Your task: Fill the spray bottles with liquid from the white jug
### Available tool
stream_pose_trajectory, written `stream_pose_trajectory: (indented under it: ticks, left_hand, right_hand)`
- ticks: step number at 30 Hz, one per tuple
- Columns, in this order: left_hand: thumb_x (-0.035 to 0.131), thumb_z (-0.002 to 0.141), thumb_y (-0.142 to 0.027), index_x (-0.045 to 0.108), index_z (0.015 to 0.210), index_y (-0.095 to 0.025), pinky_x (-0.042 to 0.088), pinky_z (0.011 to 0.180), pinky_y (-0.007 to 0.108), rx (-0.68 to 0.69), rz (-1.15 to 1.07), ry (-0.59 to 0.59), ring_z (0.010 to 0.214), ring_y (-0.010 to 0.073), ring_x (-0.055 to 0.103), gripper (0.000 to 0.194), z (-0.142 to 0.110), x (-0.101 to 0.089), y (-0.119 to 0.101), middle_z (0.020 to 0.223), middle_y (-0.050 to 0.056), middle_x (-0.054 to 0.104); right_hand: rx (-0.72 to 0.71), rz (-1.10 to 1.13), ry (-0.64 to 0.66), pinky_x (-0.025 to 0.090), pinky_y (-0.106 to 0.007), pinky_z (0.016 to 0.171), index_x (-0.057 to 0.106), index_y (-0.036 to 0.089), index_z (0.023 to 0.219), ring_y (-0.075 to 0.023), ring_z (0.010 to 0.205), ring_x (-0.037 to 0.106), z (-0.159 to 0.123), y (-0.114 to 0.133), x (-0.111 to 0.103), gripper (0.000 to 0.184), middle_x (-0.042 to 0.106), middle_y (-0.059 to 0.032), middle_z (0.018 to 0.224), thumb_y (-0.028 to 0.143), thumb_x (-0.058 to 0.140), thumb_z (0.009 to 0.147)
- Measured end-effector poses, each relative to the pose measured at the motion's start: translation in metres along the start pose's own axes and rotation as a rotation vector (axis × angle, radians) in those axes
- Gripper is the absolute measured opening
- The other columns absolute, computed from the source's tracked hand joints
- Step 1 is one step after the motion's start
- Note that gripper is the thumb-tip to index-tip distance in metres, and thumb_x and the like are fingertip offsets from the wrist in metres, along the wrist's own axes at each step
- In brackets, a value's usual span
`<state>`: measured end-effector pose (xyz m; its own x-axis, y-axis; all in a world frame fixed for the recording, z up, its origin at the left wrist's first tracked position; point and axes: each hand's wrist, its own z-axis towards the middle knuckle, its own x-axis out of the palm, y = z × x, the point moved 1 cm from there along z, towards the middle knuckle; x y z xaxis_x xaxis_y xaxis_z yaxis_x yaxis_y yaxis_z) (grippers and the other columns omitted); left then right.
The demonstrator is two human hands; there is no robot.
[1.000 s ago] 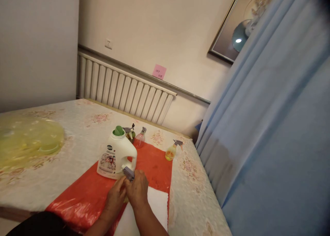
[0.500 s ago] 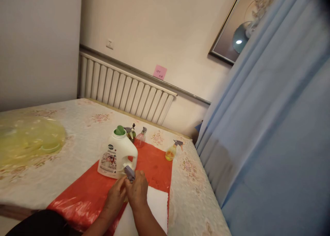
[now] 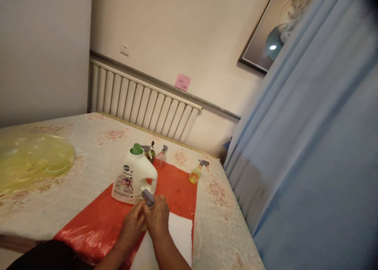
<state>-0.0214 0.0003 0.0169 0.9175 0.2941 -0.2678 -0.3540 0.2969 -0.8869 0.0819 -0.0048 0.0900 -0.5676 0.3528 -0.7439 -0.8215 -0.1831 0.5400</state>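
Both hands meet around a spray bottle whose grey trigger head (image 3: 148,198) sticks up between them; its body is mostly hidden. My left hand (image 3: 133,222) is closed on it from the left, and my right hand (image 3: 158,217) wraps it from the right, just below the head. Just beyond stands a white detergent jug (image 3: 134,177) with a green cap and a side handle. Under the hands lie a white cloth (image 3: 181,232) and a red plastic sheet (image 3: 91,222).
Behind the jug stand a pink spray bottle (image 3: 161,158) and a dark green one (image 3: 151,154), partly hidden. A yellow spray bottle (image 3: 195,174) is to the right. A yellow clear plastic item (image 3: 35,159) lies left on the floral cover (image 3: 97,163). A blue curtain (image 3: 295,144) hangs at right.
Almost nothing differs. The view has shifted very slightly, while both hands keep the same hold at the spray bottle's head.
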Motion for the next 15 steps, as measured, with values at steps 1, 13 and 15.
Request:
stream_pose_trajectory:
  ticks: [1, 13, 15]
  left_hand:
    - [0.052, 0.080, -0.043, 0.063, 0.106, -0.020, 0.054, 0.090, 0.039, 0.001, 0.000, 0.001, 0.103, 0.0275, 0.068, 0.037, -0.0001, 0.0002, 0.0005, 0.109, 0.012, 0.073]
    - [0.054, 0.076, -0.043, 0.065, 0.102, -0.021, 0.056, 0.087, 0.038, 0.005, 0.000, -0.016, 0.101, 0.0285, 0.070, 0.036, 0.0010, -0.0025, -0.0050, 0.104, 0.009, 0.075]
    - [0.053, 0.077, -0.043, 0.065, 0.102, -0.020, 0.057, 0.087, 0.037, 0.010, -0.003, -0.013, 0.101, 0.0284, 0.069, 0.036, 0.0007, -0.0027, -0.0056, 0.104, 0.009, 0.075]
  right_hand:
    - [0.004, -0.005, 0.000, 0.052, -0.036, 0.076, 0.064, 0.018, 0.089, -0.0267, 0.085, 0.065, -0.0001, 0.0004, -0.0004, 0.015, 0.063, -0.0095, 0.089, 0.020, 0.066, 0.074]
    - [-0.002, 0.000, -0.003, 0.052, -0.034, 0.076, 0.064, 0.017, 0.088, -0.0256, 0.084, 0.065, -0.0013, 0.0036, -0.0049, 0.014, 0.063, -0.0091, 0.089, 0.018, 0.066, 0.074]
    - [-0.006, 0.007, -0.003, 0.052, -0.035, 0.075, 0.064, 0.017, 0.088, -0.0260, 0.083, 0.065, -0.0013, 0.0025, -0.0040, 0.015, 0.063, -0.0095, 0.090, 0.018, 0.067, 0.073]
